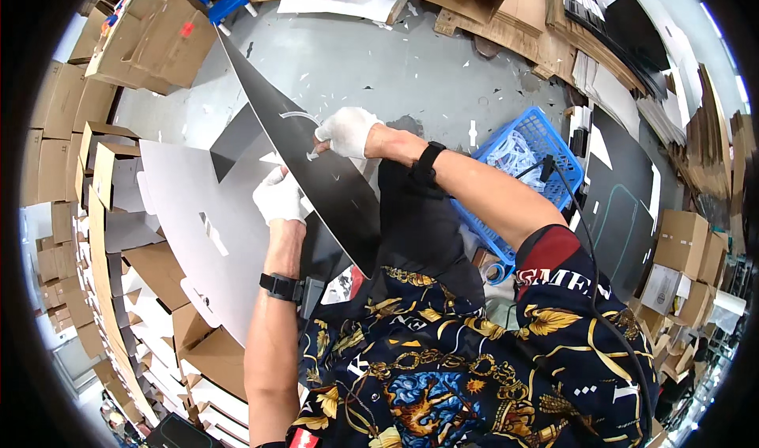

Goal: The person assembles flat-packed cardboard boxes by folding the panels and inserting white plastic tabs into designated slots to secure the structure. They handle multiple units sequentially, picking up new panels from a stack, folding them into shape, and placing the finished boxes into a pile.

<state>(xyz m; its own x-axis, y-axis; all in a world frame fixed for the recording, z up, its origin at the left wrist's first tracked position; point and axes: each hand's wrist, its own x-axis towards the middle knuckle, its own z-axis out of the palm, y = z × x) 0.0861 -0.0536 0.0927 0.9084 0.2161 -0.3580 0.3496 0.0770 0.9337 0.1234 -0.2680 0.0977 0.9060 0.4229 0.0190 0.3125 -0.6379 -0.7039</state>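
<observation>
Working neatly at the curved, whitish plastic strip (296,114) probably calls for bracing the large, thin, matte-black sheet (348,211) from behind and pressing gently, so that it does not bend. The white-gloved right hand (346,132) is at the dark face, fingers bent, seemingly pinching the strip; the white-gloved left hand (278,198) is behind, its grip unclear. The sheet stands tilted before the person's lap, pale-edged, with small light marks.
</observation>
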